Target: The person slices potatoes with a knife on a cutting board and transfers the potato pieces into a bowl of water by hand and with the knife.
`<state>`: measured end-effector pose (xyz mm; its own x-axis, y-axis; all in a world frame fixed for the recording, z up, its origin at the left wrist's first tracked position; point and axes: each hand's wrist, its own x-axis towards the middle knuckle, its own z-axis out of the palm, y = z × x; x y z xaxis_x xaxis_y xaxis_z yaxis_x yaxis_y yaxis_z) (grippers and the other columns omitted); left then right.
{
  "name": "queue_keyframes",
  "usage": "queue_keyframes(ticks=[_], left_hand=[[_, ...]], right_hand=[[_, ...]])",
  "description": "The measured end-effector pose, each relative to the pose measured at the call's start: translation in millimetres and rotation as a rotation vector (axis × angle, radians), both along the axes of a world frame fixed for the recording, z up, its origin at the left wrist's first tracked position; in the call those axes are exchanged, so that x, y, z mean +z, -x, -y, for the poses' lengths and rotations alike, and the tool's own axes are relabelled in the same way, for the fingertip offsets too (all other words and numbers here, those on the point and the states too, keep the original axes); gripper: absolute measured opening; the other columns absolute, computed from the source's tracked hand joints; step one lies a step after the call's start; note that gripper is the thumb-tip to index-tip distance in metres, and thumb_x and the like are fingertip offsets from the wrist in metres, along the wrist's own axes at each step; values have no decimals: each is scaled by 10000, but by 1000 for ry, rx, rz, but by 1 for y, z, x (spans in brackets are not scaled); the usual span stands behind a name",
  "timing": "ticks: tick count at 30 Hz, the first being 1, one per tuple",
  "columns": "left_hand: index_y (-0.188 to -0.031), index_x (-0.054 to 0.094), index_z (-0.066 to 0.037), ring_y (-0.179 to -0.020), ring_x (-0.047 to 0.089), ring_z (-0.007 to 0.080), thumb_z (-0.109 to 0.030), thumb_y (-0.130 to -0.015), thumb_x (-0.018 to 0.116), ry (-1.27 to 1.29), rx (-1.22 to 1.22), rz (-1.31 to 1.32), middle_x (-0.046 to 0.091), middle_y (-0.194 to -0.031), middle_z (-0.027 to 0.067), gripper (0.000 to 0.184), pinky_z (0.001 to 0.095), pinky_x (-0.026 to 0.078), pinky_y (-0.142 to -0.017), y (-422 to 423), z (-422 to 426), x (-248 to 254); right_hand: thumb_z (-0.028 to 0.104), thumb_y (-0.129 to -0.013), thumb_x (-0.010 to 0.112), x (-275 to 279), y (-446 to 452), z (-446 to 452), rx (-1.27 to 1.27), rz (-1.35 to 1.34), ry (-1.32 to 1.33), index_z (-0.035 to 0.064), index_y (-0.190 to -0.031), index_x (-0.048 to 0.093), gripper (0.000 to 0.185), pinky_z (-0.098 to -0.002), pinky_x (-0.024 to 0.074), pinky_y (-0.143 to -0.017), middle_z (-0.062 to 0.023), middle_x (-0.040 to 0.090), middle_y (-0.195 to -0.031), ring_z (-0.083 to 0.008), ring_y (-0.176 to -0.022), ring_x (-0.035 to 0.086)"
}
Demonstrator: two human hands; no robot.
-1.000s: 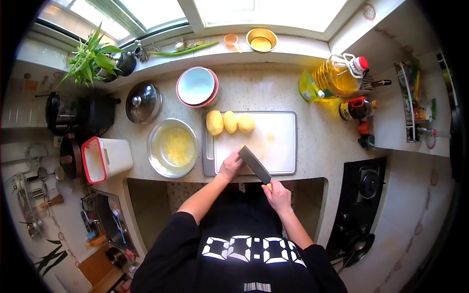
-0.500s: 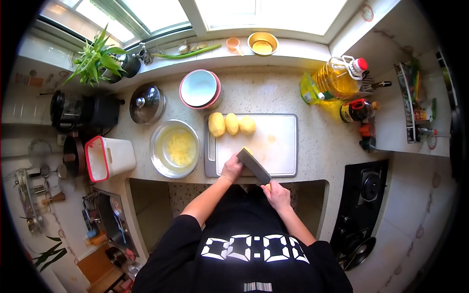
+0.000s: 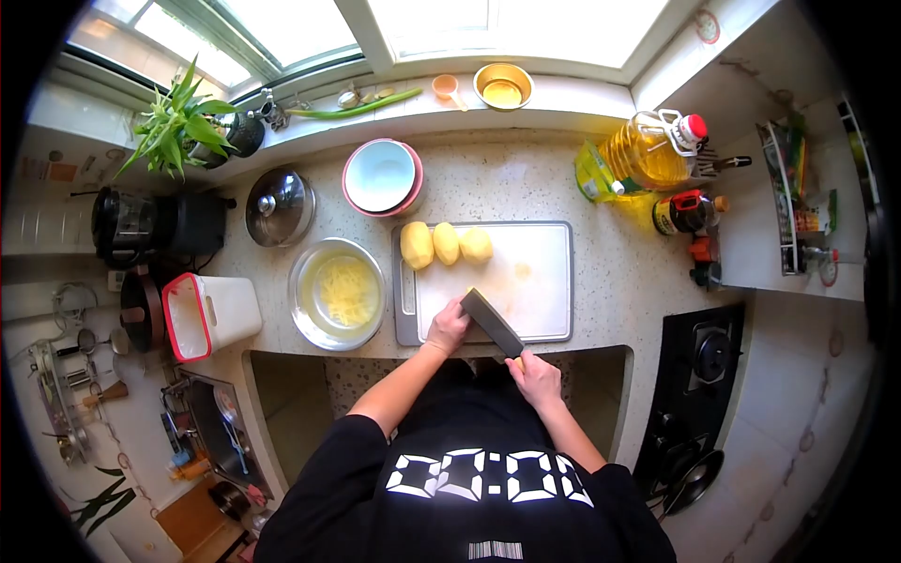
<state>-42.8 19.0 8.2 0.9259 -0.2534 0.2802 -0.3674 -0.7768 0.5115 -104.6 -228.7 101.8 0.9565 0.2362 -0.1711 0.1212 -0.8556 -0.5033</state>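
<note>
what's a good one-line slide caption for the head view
Right hand gripping a cleaver, left hand beside it, at a cutting board with three peeled potatoes in a row near its far edge.

A cutting board [image 3: 540,272] lies on the desk [image 3: 610,244]. At its near edge, the person's right hand [image 3: 537,377] grips a knife [image 3: 494,324] slanting over the board; the left hand [image 3: 448,326] rests by the blade's far end. Three peeled potatoes [image 3: 447,243] sit at the board's far left corner. Left of the board stands a metal bowl [image 3: 305,319] holding pale yellow strips [image 3: 347,289].
</note>
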Motion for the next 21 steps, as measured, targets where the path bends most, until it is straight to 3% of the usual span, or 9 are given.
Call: queue_keyframes(ticks=[12,18,21], left_hand=[[-1224,693,-77,-1093,689,281,-67,-794,723,12,8,18,678,-1246,94,431,355,615,-854,-1,1,0],[-1163,712,-73,-1105,681,297,-64,-793,694,20,13,-17,676,-1257,112,371,360,613,-852,0,1,1],[-1062,735,-32,-1144,663,304,-36,-786,643,-9,-17,-112,660,-1302,142,291,363,603,-882,3,-2,5]], right_hand=[[488,-1000,618,-3,3,0,5,-106,56,69,-851,590,445,-484,556,-556,-154,695,-695,-370,-636,704],[493,-1002,610,-12,-1,-4,17,-117,57,71,-835,590,454,-510,549,-570,-171,680,-676,-393,-646,698],[505,-1007,596,-19,-5,-9,21,-127,95,72,-841,590,464,-514,550,-576,-171,681,-678,-396,-648,696]])
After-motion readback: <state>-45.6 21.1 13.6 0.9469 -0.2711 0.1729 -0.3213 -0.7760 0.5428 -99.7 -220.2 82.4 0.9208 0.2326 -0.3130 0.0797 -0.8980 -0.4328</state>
